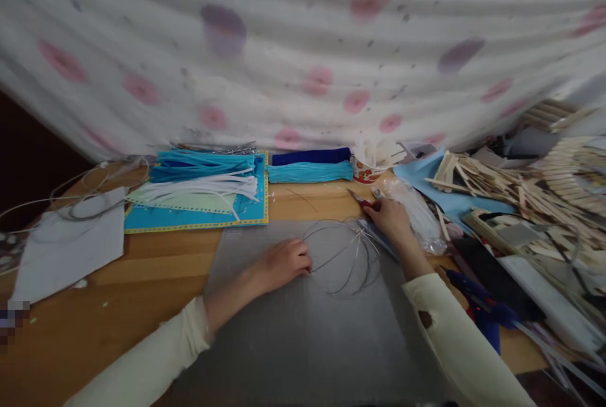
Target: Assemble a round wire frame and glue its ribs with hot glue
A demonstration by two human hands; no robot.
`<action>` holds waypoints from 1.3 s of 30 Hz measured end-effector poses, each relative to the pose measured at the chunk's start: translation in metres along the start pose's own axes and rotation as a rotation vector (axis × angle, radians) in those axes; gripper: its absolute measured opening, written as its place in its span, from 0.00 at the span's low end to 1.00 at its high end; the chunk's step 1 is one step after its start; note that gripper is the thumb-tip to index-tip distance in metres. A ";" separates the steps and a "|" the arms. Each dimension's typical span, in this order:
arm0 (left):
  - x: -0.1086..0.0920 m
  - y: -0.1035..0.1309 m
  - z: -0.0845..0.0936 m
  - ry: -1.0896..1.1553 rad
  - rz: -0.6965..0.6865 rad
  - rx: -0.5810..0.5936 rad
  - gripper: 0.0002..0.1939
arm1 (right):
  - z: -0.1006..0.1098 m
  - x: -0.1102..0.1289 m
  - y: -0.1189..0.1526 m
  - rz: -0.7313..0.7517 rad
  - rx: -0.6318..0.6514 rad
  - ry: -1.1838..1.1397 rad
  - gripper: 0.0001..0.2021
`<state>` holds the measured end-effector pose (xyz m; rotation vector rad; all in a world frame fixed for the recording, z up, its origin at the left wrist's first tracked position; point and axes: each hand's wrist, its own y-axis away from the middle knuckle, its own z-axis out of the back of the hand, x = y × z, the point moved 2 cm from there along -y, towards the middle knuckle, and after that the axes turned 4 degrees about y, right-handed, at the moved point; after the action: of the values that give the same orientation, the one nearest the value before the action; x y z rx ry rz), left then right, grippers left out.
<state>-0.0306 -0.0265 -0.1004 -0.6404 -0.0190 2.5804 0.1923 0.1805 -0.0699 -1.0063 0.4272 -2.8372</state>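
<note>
A frame of thin looped wires [353,271] rests on the grey mat [303,337], its strands meeting near the upper right. My left hand [286,263] is closed at the left side of the loops, its fingertips pinching the wire. Beyond the mat's upper right corner, my right hand [387,214] has its fingers closed on the red-handled pliers [360,200], whose tip points up and left. A greyish rod-like object lies under the right wrist, partly hidden.
Pipe cleaners [203,167] lie on a blue board [189,219] at the back left, more bundles [310,171] beside it. White paper [71,249] is far left. A blue glue gun [483,300], plastic bag [416,211] and wooden sticks [511,186] crowd the right. A patterned curtain hangs behind.
</note>
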 end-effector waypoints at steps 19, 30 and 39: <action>-0.145 0.057 0.036 1.350 0.479 -0.476 0.22 | 0.098 0.117 0.244 0.122 0.460 -0.682 0.09; -0.137 0.084 0.034 1.231 0.657 -0.900 0.19 | 0.075 0.097 0.291 0.123 0.753 -0.873 0.22; -0.037 0.112 0.061 -0.113 0.679 -0.200 0.19 | 0.081 0.055 0.287 0.336 0.582 -0.511 0.08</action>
<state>-0.0792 -0.1366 -0.0443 -0.6525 -0.1157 3.3015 0.2012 -0.1223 -0.0617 -1.2987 -0.2454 -2.0953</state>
